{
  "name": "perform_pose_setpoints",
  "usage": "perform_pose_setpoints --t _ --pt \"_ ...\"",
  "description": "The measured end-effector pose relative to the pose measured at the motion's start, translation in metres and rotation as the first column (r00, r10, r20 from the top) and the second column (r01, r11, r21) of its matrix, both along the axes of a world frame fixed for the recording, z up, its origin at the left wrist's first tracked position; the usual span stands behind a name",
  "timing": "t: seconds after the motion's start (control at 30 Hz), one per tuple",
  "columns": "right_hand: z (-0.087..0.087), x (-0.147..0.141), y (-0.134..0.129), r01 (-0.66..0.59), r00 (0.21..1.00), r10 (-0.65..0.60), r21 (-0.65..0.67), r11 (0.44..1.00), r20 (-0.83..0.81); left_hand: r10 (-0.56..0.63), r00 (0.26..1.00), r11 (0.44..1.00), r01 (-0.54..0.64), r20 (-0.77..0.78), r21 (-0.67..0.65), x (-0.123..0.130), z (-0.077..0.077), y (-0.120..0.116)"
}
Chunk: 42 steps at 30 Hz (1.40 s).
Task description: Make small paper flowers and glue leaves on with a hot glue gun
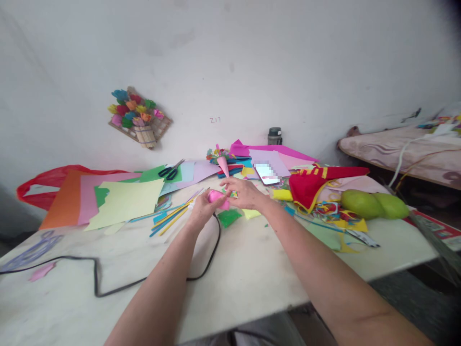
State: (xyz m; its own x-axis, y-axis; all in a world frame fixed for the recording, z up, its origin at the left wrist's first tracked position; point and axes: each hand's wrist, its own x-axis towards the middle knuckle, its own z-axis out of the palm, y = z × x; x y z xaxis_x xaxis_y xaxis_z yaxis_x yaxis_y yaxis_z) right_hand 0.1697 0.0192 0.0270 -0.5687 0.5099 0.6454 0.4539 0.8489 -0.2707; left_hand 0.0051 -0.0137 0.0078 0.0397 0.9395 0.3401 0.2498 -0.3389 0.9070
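Note:
My left hand is closed around a bright pink object over the middle of the table; its exact kind is hard to make out. A black cord ends under that hand, its far end hidden. My right hand meets the left one from the right, its fingers bent together at the pink object's edge. Whatever lies between those fingertips is too small to name. Just beyond the hands stands a pink paper cone with colourful paper pieces at its top. A green packet lies beneath.
Coloured paper sheets, scissors and thin sticks lie left. Rightward are a phone, red cloth, green fruit-like objects and a cutter. A bottle stands by the wall.

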Motion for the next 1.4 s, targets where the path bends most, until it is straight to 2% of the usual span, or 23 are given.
perform_pose_setpoints --t 0.13,0.27,0.47,0.7,0.9,1.0,1.07,1.2,1.3,1.4 --pt "0.002 0.0 -0.002 -0.014 0.998 0.012 -0.04 0.999 -0.053 -0.003 1.0 1.0 0.003 0.017 0.008 0.0 0.001 -0.001" --pt "0.005 0.003 -0.002 -0.085 0.989 0.067 -0.138 0.987 -0.131 0.009 0.999 1.0 -0.01 0.053 0.024 -0.002 0.001 0.0" --pt "0.007 0.006 -0.001 -0.186 0.979 0.156 -0.255 0.949 -0.132 0.015 0.999 1.0 -0.016 0.038 0.017 -0.005 -0.001 0.001" --pt "0.006 0.006 -0.001 -0.118 0.993 0.11 -0.187 0.975 -0.052 0.046 0.999 0.999 -0.047 0.022 0.02 -0.004 -0.002 0.002" --pt "0.007 0.002 -0.005 0.012 1.0 -0.008 -0.153 0.988 0.027 0.078 0.996 0.997 -0.078 0.048 0.006 0.0 0.0 0.001" --pt "0.004 -0.001 -0.004 0.005 1.0 -0.004 -0.155 0.988 0.008 0.133 0.991 0.991 -0.134 0.031 0.02 0.002 0.002 0.001" --pt "0.003 -0.002 -0.003 -0.052 0.998 0.043 -0.197 0.979 -0.047 0.162 0.986 0.987 -0.163 0.043 0.015 0.002 0.002 0.001" --pt "0.005 -0.001 -0.006 -0.219 0.962 0.134 -0.379 0.899 -0.238 0.152 0.979 0.988 -0.153 0.137 -0.008 0.001 0.002 0.002" --pt "0.009 0.004 -0.008 -0.331 0.92 0.149 -0.518 0.788 -0.361 0.157 0.976 0.988 -0.156 0.151 -0.019 -0.002 0.002 0.003" --pt "0.01 0.008 -0.008 -0.431 0.868 0.124 -0.605 0.67 -0.481 0.204 0.966 0.979 -0.2 0.162 -0.039 -0.004 0.004 0.003"
